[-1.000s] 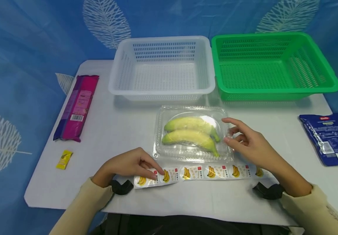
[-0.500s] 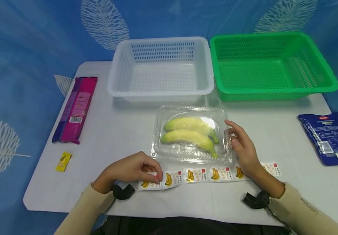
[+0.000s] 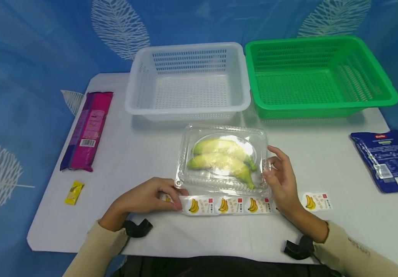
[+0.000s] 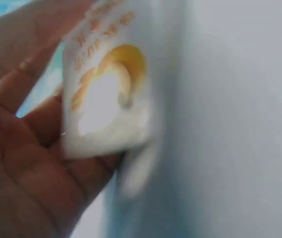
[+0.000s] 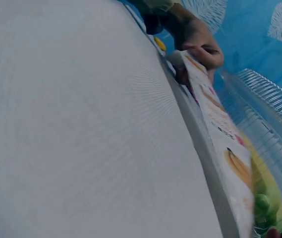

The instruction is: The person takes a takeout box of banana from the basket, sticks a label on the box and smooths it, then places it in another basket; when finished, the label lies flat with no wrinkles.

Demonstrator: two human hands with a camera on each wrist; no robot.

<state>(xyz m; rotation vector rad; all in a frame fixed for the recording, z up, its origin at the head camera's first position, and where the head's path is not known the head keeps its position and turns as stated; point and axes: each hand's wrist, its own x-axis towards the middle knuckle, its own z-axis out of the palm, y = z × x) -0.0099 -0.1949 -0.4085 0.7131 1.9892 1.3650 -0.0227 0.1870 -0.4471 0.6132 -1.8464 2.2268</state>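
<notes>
In the head view, a clear plastic clamshell box (image 3: 193, 181) with two bananas (image 3: 216, 161) lies mid-table. My right hand (image 3: 283, 186) holds its right side, thumb on the near part and fingers at the edge. In front of the box runs a strip of banana stickers (image 3: 226, 206), partly covered by my right hand and wrist. My left hand (image 3: 152, 196) pinches the strip near its left end. Up close in the left wrist view, a sticker (image 4: 103, 99) stands raised by the fingers. The right wrist view shows the strip slanting up to the left hand (image 5: 202, 47).
A white basket (image 3: 188, 112) and a green basket (image 3: 327, 104) stand side by side at the back. At left lie a pink-purple packet (image 3: 91, 130) and a small yellow packet (image 3: 74, 192). A dark blue bag (image 3: 387, 161) lies at the right edge.
My right hand has moved in from beside the box and taken hold of its right edge. My left hand has gone from touching the strip with its fingertips to pinching it.
</notes>
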